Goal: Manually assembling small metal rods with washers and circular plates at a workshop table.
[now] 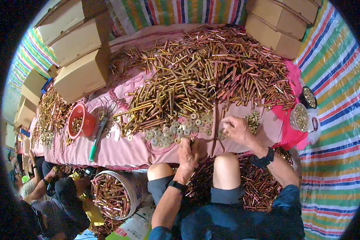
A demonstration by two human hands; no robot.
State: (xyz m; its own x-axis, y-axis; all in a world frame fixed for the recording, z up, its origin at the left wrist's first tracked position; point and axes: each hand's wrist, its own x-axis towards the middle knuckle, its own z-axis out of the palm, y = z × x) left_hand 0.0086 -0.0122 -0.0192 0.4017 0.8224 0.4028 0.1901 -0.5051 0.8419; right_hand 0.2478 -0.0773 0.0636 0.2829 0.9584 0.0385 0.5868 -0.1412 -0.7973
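My left hand (187,153) is closed at the near edge of the pink cloth-covered table (112,154). What looks like the brassy end of a bolt (193,140) shows between its thumb and fingers; the rest is hidden. Flat metal washers (176,132) lie spread just beyond that hand. My right hand (240,130) has its fingers bent together over the cloth, and anything in them is too small to make out. Beside it sits a little pile of brassy nuts (253,121). A large heap of long brassy bolts (176,94) rises behind the washers.
A red bucket (86,122) and a green-handled hand rake (93,152) lie left. Two tubs of small parts, clear (299,117) and black (309,97), stand right. Cardboard boxes (82,74) flank the heap. Below are a white bucket (133,192) of bolts and another person's arm (40,184).
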